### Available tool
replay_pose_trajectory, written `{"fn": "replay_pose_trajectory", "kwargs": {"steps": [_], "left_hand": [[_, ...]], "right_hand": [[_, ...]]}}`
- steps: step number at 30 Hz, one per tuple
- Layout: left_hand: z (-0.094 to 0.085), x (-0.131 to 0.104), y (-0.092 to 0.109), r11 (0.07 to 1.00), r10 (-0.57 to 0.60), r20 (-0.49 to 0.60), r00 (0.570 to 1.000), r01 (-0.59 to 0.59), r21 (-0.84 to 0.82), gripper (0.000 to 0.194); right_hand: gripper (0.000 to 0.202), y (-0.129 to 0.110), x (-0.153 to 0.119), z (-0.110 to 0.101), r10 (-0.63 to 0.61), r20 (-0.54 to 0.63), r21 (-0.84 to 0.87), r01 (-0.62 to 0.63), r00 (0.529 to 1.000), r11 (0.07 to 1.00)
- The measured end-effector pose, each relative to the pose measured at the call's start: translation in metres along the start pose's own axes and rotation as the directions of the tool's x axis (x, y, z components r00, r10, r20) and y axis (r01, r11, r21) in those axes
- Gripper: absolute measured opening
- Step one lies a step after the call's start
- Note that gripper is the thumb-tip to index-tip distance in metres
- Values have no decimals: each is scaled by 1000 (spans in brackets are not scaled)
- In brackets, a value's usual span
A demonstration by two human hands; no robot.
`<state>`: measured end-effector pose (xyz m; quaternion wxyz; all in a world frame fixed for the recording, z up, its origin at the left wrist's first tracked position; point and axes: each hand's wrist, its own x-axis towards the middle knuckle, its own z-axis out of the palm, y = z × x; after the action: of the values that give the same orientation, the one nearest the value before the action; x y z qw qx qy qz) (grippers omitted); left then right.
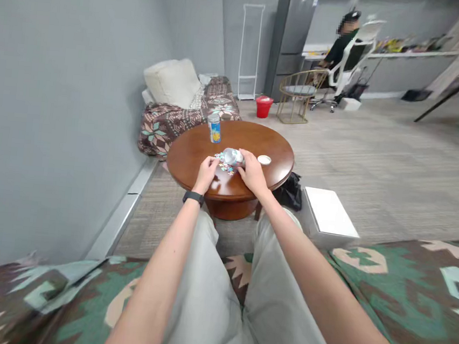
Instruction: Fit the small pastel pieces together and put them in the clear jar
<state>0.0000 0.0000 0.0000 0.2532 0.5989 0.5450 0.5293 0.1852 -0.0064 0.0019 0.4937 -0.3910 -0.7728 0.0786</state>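
Overall, from left to right: a patterned sofa cover [156, 127] adjoins the far left side of the round wooden coffee table [191, 152]. On the tabletop, an upright canister with a blue and yellow label [214, 129] stands beyond the working area, apart from both hands. Small multicoloured pieces [226, 168] lie loose near the table's centre, around the mouth of the tipped canister [230, 156]. A white round lid [263, 159] lies flat, just beside the right hand. At floor level, a black plastic bag [291, 191] and a white-topped box [329, 211] sit to the right of the table.

Left hand [207, 172]: forearm extended forward, black wristband [193, 198] fitted, fingers bent at the left edge of the pieces; whether a piece is pinched cannot be determined. Right hand [252, 173]: arm angled inward, thumb and fingers closed around the tipped canister's base end, its mouth directed left.
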Motion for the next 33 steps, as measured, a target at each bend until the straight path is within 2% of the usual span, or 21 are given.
{"fn": "replay_pose_trajectory", "kwargs": {"steps": [2, 5, 9, 16, 19, 29, 33], "left_hand": [[1, 0, 0, 991, -11, 32, 999, 7, 137, 13], [4, 0, 1, 943, 18, 108, 994, -53, 328, 17], [7, -1, 1, 875, 83, 212, 974, -173, 452, 18], [6, -2, -1, 852, 119, 244, 963, -225, 473, 23], [5, -3, -1, 854, 120, 279, 953, -242, 460, 18], [4, -2, 1, 936, 47, 224, 973, -122, 331, 6], [2, -2, -1, 974, 39, 204, 978, -83, 210, 7]], "right_hand": [[49, 5, -1, 0, 104, -43, 32, -102, 994, 994], [49, 12, -1, 2, 217, -76, 73, -211, 973, 975], [45, 16, -1, 5, 249, -88, 82, -242, 965, 967], [43, 14, 0, 6, 270, -77, 75, -265, 960, 961], [43, 14, 0, 6, 264, -82, 70, -259, 961, 963], [45, 16, -1, 6, 252, -77, 65, -247, 965, 967], [45, 18, -1, 7, 241, -77, 50, -238, 967, 970]]}}
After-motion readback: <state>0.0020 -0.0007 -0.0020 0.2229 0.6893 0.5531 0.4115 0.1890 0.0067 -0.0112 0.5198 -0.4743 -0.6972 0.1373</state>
